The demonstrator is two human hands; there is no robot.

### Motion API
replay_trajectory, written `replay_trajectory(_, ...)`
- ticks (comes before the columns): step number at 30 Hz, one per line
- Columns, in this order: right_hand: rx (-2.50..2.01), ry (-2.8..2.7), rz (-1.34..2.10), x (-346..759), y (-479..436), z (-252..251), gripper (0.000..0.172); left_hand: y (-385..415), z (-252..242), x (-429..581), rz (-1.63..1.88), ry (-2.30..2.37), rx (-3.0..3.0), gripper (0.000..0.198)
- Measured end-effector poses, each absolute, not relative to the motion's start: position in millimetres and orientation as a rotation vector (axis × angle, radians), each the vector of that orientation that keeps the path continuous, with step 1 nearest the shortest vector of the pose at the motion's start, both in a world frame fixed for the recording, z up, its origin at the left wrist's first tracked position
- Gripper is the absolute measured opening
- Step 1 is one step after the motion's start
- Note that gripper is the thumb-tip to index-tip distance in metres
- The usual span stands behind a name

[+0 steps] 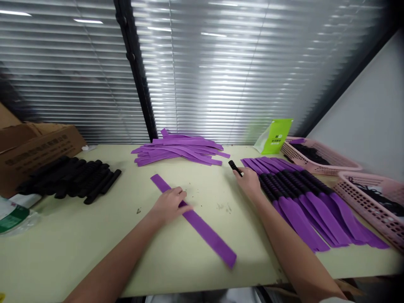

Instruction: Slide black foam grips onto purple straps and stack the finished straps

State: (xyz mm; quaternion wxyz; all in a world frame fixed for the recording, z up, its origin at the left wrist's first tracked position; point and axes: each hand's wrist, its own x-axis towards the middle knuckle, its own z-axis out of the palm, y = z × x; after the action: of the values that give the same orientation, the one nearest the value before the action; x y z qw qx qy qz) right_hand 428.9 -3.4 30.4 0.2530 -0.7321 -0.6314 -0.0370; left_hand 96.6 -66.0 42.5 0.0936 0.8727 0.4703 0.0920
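Note:
A single purple strip lies diagonally on the table in front of me. My left hand is closed over its upper half, thumb on the near side and fingers curled at the edge. Farther right, my right hand grips a small black ribbed piece, whose far end sticks out past the fingers; its exact kind is unclear. Beside that hand, several purple strips lie in a row with black ribbed sleeves around their middles.
Loose purple strips are heaped at the back of the table. Black tubes are piled at left by a cardboard box. A green pouch and pink baskets holding black items stand at right. Window blinds rise behind.

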Motion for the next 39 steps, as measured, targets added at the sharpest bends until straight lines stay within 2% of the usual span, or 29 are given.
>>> replay_trajectory(4,-1.912,-1.65,-0.11,433.5,-3.3,36.5,0.032,-42.2,37.2,67.3,0.464,1.532,2.559,0.035)
replay_trajectory(8,-1.897,-1.657,-0.087,430.9,-6.6,41.6,0.032,-24.0,29.1,38.4,0.428,1.606,2.529,0.028)
replay_trajectory(13,-1.85,-1.693,-0.075,409.2,-17.4,46.9,0.031,-28.4,29.6,46.1,0.268,1.925,2.335,0.045)
replay_trajectory(16,-1.789,-1.748,-0.015,382.0,-27.7,44.9,0.036,-34.5,34.6,56.7,0.178,1.957,2.257,0.047)
replay_trajectory(23,-1.512,-2.275,0.165,286.0,-51.7,36.4,0.027,-35.4,26.1,62.8,0.381,2.231,2.306,0.04)
replay_trajectory(29,-1.508,-2.426,0.141,235.0,-38.2,31.4,0.025,-38.1,12.6,65.9,0.423,2.192,2.471,0.045)
replay_trajectory(34,-1.78,-2.288,0.174,280.4,1.5,23.7,0.026,-36.7,10.4,61.4,0.365,2.092,2.525,0.046)
replay_trajectory(39,-2.096,-1.955,0.037,373.1,42.6,28.2,0.021,-36.7,8.9,56.6,0.308,1.978,2.535,0.047)
